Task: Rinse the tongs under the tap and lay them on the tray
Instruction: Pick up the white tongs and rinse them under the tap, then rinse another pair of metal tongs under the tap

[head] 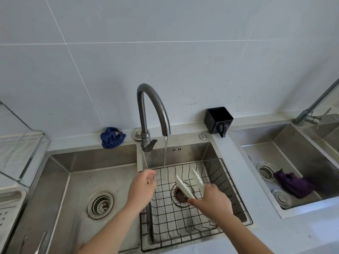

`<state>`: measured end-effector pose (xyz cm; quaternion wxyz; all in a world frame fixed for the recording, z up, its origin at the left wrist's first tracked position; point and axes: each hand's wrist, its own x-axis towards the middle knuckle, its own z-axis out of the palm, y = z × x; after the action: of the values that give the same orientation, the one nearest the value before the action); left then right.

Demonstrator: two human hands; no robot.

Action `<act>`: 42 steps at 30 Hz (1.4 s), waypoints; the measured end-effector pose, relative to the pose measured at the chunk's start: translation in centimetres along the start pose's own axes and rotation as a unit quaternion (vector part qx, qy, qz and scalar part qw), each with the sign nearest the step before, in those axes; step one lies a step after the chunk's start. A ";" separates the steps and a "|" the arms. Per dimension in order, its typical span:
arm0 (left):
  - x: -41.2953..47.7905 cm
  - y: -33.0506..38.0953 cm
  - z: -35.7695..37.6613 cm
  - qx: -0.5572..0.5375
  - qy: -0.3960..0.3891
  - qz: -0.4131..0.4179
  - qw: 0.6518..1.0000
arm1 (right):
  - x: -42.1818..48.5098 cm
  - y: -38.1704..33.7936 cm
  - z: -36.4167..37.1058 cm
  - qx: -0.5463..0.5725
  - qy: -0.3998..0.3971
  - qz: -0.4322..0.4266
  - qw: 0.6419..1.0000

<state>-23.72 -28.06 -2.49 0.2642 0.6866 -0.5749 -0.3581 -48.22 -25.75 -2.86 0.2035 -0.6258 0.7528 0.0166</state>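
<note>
My right hand [211, 198] grips white tongs [189, 184] over the right basin, their two arms spread and pointing up and left. The tongs' tips sit just right of a thin water stream [165, 156] running from the dark curved tap [156, 107]. My left hand [142, 186] hovers left of the stream above the basin divider, fingers loosely curled and holding nothing. A black wire rack [229, 182] lines the right basin under the tongs. At the far left edge lies a pale tray [7, 211].
The left basin [82, 171] has a round drain [100, 205]. A blue cloth [112, 137] lies behind it. A black holder [218, 120] stands behind the right basin. Further right is another sink [275, 143] with a purple cloth [293, 183].
</note>
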 end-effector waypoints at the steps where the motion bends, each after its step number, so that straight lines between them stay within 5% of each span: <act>1: -0.7 -0.8 0.5 0.043 -0.003 0.012 0.999 | -0.1 0.3 0.2 -0.016 -0.004 0.006 1.000; 9: -4.4 -4.8 2.8 0.325 -0.030 0.062 0.943 | -0.2 0.7 2.8 -0.082 -0.013 0.021 0.996; 17: -5.7 -5.3 2.3 0.293 -0.031 0.059 0.954 | -0.8 1.3 3.1 -0.166 0.017 -0.003 0.986; 23: -6.3 -5.4 1.4 0.304 -0.008 0.052 0.951 | -0.7 -1.0 3.3 -0.117 0.072 -0.153 0.979; 32: -7.0 -5.5 -0.7 0.347 0.030 -0.003 0.938 | -0.3 -8.1 2.9 -0.080 0.039 -0.241 0.966; 37: -10.0 -7.3 -6.8 0.338 0.129 -0.031 0.932 | -0.6 -12.3 3.3 -0.046 0.045 -0.314 0.947; 42: -14.1 -11.6 -13.3 0.351 0.219 -0.148 0.898 | -0.7 -15.7 4.2 -0.027 0.014 -0.330 0.943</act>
<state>-7.35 -12.59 -0.81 0.0688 0.8731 -0.4826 -0.0090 -31.98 -27.34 -2.90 0.1699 -0.8446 0.5061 -0.0398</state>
